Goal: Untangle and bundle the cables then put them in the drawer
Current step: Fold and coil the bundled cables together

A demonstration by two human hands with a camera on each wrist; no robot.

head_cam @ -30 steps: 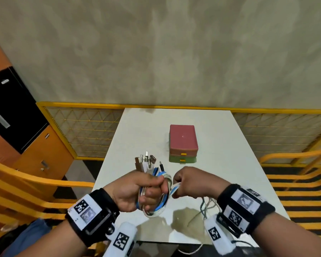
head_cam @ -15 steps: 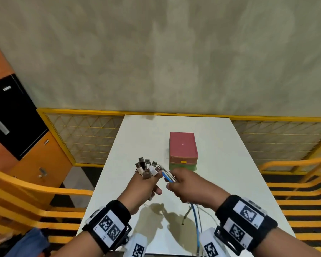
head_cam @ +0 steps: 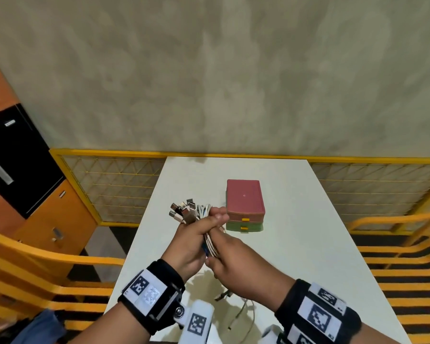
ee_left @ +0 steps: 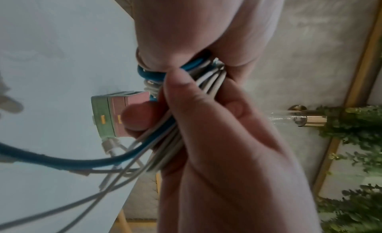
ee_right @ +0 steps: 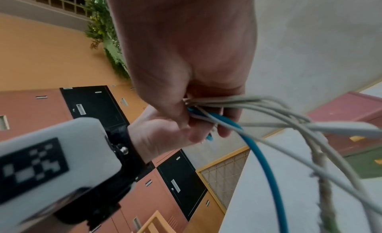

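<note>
Over the white table (head_cam: 296, 244), both hands hold one bundle of white and blue cables (head_cam: 210, 240). My left hand (head_cam: 199, 232) grips its upper part, and several USB plugs (head_cam: 184, 211) fan out above the fist. In the left wrist view the fingers (ee_left: 186, 109) curl round the cables (ee_left: 208, 73). My right hand (head_cam: 224, 254) grips the same bundle just below and right. In the right wrist view the cables (ee_right: 258, 106) trail from that fist (ee_right: 202, 115), one of them blue (ee_right: 260, 156). Loose ends (head_cam: 233, 309) lie on the table near me. The small drawer box (head_cam: 245, 202), pink over green, stands shut just beyond the hands.
Yellow mesh railing (head_cam: 114, 184) runs behind the table, with yellow bars (head_cam: 35, 256) on both sides. Orange and black lockers (head_cam: 23, 157) stand at the left. A grey wall (head_cam: 233, 70) rises behind.
The looped coil in my left hand has been drawn out straight. Both hands have moved up toward the drawer box, and my right hand now grips the bundle right under the left.
</note>
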